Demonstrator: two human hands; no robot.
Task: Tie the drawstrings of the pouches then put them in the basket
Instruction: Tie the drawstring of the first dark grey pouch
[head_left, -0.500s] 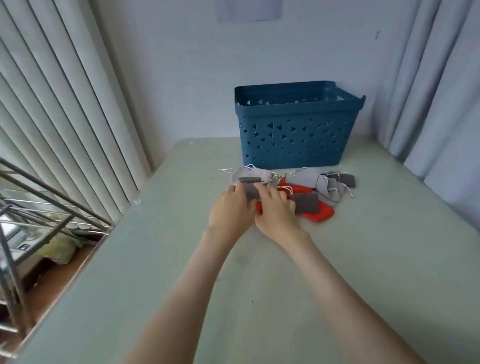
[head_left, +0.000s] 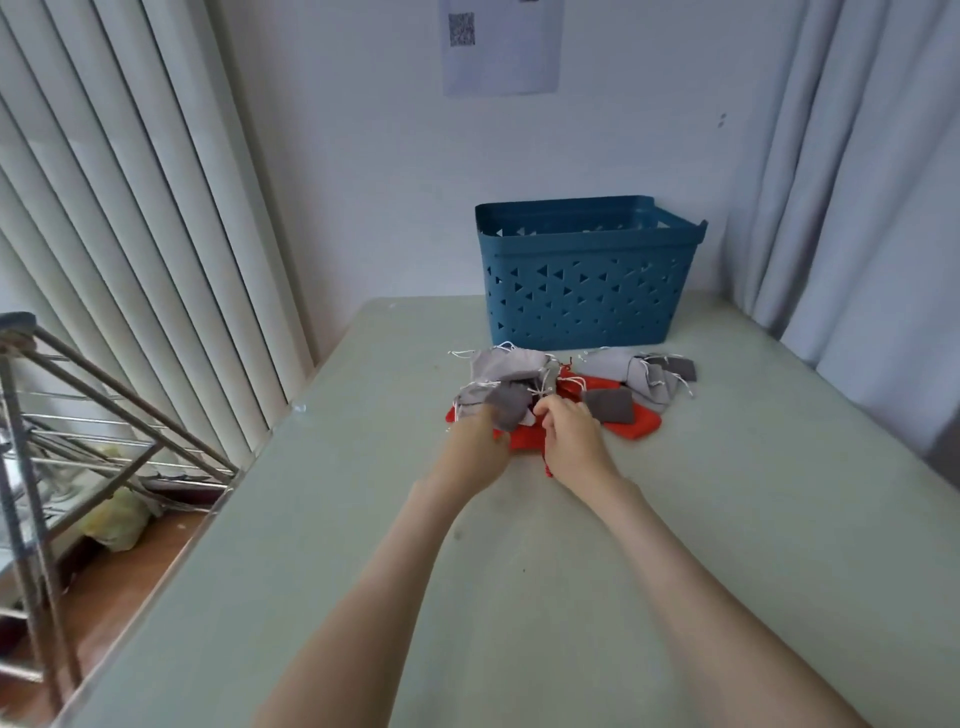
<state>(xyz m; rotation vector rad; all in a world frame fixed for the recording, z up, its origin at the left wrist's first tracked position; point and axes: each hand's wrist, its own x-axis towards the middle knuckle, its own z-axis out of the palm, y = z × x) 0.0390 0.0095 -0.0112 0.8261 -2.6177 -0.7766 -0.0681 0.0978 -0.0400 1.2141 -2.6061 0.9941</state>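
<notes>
Just before the basket (head_left: 582, 291), my left hand (head_left: 475, 449) and right hand (head_left: 571, 439) pinch the dark grey pouch (head_left: 511, 406) with curled fingers. Its long axis slants basketward.

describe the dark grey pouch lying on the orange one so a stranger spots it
Start at the blue basket at the far end of the table; pouches lie heaped before it. Just right of the right hand, a flat dark grey pouch rests on an orange pouch. Unlike the other dark grey ones, no hand holds it and orange lies beneath.
</notes>
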